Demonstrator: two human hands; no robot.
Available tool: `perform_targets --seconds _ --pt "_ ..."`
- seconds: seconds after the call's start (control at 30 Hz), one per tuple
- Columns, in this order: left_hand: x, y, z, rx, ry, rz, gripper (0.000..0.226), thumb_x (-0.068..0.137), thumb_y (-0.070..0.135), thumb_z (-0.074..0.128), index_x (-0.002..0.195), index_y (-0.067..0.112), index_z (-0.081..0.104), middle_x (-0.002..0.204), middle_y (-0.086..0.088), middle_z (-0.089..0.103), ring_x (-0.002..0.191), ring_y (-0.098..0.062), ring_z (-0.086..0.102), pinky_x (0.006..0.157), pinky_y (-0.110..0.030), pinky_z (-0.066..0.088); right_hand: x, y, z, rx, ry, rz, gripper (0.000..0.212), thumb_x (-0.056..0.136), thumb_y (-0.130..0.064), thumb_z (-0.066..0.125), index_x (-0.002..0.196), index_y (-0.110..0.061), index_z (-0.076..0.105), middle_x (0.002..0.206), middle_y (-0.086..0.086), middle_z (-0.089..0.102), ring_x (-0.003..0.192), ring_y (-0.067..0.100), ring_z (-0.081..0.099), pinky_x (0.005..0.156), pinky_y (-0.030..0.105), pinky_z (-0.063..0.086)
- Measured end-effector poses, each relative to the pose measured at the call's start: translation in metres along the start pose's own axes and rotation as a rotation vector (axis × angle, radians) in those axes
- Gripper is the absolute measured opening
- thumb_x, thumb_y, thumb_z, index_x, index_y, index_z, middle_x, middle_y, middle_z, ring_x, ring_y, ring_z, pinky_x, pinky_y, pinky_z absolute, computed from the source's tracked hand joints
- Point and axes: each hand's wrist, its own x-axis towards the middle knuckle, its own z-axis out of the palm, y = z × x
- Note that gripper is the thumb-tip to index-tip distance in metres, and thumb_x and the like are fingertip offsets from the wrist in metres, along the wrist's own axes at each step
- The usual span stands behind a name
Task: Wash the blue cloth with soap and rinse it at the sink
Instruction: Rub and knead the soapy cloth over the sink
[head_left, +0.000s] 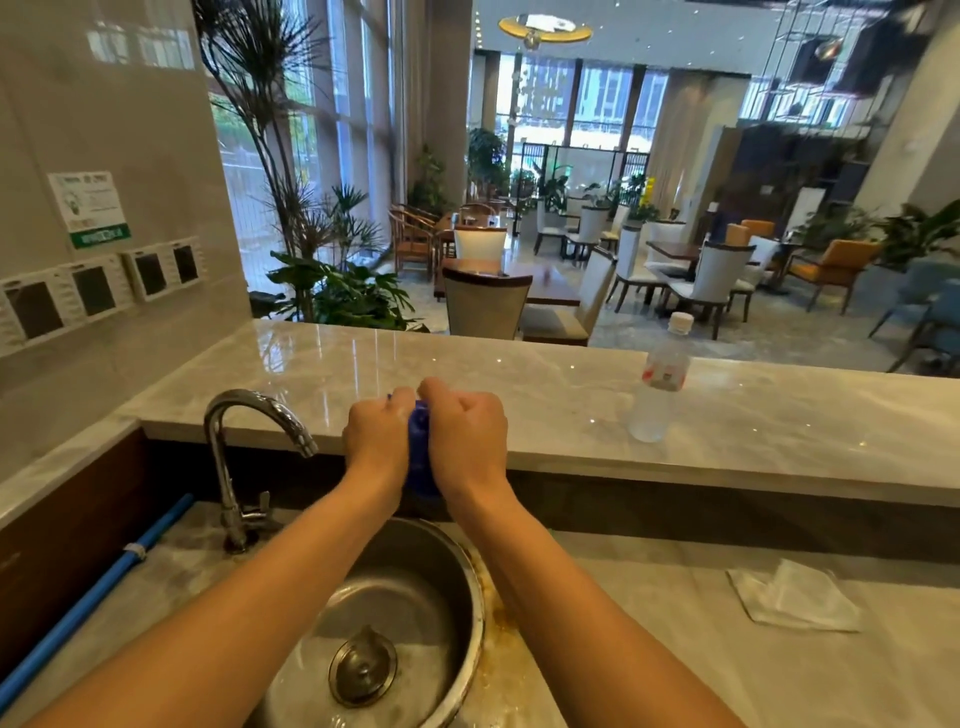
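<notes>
Both fists, the left hand (375, 435) and right hand (468, 435), squeeze the bunched, wet blue cloth (420, 451) between them above the round steel sink (457, 566).

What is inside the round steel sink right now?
The round steel sink holds a metal drain strainer and some foamy water. Both forearms cover its near and side parts.

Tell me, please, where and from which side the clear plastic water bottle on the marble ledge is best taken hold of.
Grip the clear plastic water bottle around its middle, near the red label, coming from the near side with the right hand. It stands upright and alone on the marble ledge, its round body open to a wrap; the narrow white-capped neck probably gives less hold. Both hands now grip the blue cloth.
</notes>
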Motion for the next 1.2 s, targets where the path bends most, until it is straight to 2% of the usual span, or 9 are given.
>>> perform_targets --seconds 0.17,0.33,0.5,0.67,0.77,0.83,0.97,1.1,1.2 --pt "-0.03 0.015 0.008 0.07 -0.097 0.276 0.048 0.095 0.017 0.047 0.047 0.015 0.051 0.044 0.0 0.049 0.04 -0.006 0.045 0.044 -0.016 0.034 0.022 0.011 -0.007 0.007 0.075 0.077 0.034 0.099 -0.019 0.048 0.066 -0.013 0.052 0.06 0.008 0.054 0.054 0.012 0.05 0.059 0.034 0.043" --pt "-0.003 0.0 0.004 -0.111 -0.135 0.008 0.054 0.098 0.022 0.042 0.045 0.018 0.052 0.045 -0.001 0.048 0.052 -0.021 0.044 0.051 -0.029 0.032 0.021 -0.018 -0.007 -0.031 0.045 -0.095 0.046 0.089 -0.023 0.052 0.043 -0.019 0.047 0.049 0.008 0.046 0.052 0.021 0.043 0.057 0.034 0.038" --pt "-0.019 0.019 0.001 0.034 -0.096 0.395 0.052 0.093 0.013 0.048 0.041 0.018 0.046 0.036 0.007 0.04 0.033 -0.005 0.04 0.041 -0.017 0.03 0.026 0.006 -0.001 -0.074 0.068 -0.034 0.038 0.097 -0.019 0.049 0.059 -0.021 0.047 0.056 0.009 0.051 0.056 0.025 0.049 0.059 0.039 0.044" --pt "0.0 0.004 -0.007 0.106 -0.077 0.282 0.05 0.096 0.015 0.046 0.046 0.016 0.046 0.044 0.001 0.045 0.046 -0.015 0.044 0.051 -0.029 0.033 0.023 -0.007 0.003 0.037 0.067 -0.105 0.039 0.085 -0.022 0.051 0.047 -0.019 0.045 0.051 0.009 0.044 0.055 0.025 0.04 0.057 0.038 0.036" --pt "-0.016 0.017 -0.007 0.161 -0.155 0.495 0.054 0.094 0.012 0.049 0.041 0.02 0.045 0.036 0.007 0.04 0.033 -0.006 0.041 0.039 -0.014 0.027 0.025 0.014 0.007 -0.031 0.037 -0.062 0.026 0.084 -0.031 0.044 0.057 -0.029 0.045 0.06 0.003 0.049 0.061 0.03 0.049 0.066 0.048 0.048" --pt "-0.018 0.017 -0.007 0.175 -0.18 0.537 0.054 0.094 0.01 0.048 0.041 0.02 0.045 0.034 0.009 0.039 0.032 -0.005 0.039 0.038 -0.014 0.027 0.026 0.007 0.004 -0.028 0.066 -0.061 0.033 0.087 -0.028 0.045 0.055 -0.026 0.044 0.057 0.005 0.047 0.06 0.027 0.046 0.065 0.048 0.045" --pt "0.004 0.013 -0.014 0.217 -0.123 0.391 0.052 0.098 0.014 0.043 0.046 0.017 0.043 0.043 0.004 0.043 0.042 -0.009 0.04 0.044 -0.026 0.028 0.027 -0.014 0.005 0.11 0.079 -0.064 0.031 0.086 -0.02 0.05 0.055 -0.016 0.046 0.06 0.013 0.043 0.061 0.024 0.038 0.062 0.042 0.035" --pt "-0.024 0.018 -0.014 0.351 -0.223 0.635 0.055 0.096 0.012 0.046 0.042 0.022 0.044 0.038 0.009 0.039 0.035 -0.004 0.043 0.041 -0.011 0.026 0.027 0.007 0.008 -0.008 0.035 0.029 0.029 0.093 -0.019 0.048 0.063 -0.021 0.049 0.063 0.006 0.052 0.064 0.021 0.05 0.069 0.047 0.049" --pt "-0.008 0.003 -0.024 0.271 -0.139 0.452 0.051 0.097 0.012 0.045 0.046 0.02 0.046 0.043 0.006 0.043 0.04 -0.005 0.044 0.044 -0.019 0.03 0.022 0.002 0.012 0.038 0.024 0.051 0.036 0.09 -0.021 0.051 0.054 -0.019 0.05 0.055 0.004 0.052 0.058 0.019 0.049 0.063 0.041 0.042"
